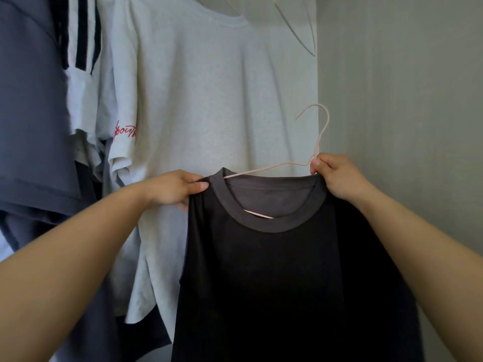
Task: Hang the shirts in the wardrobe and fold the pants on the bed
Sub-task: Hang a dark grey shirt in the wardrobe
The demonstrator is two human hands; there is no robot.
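Inside wardrobe (392, 100), white T-shirt (203, 100) hangs at 11 o'clock. Dark T-shirt (261, 283) at 6: soft, limp, light. Left hand (177, 189) pinches its shoulder; right hand (337, 176) grips collar plus pink wire hanger (317, 142). Best carried by the hanger neck.

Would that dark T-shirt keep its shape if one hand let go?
Probably not: the dark T-shirt hangs limp between the left hand and right hand. It seems light, since pinches carry it. It might slip off the pink hanger, tilted in its collar.

Left hand (177, 189), right hand (337, 176): raised, fingers (316, 163) curled.
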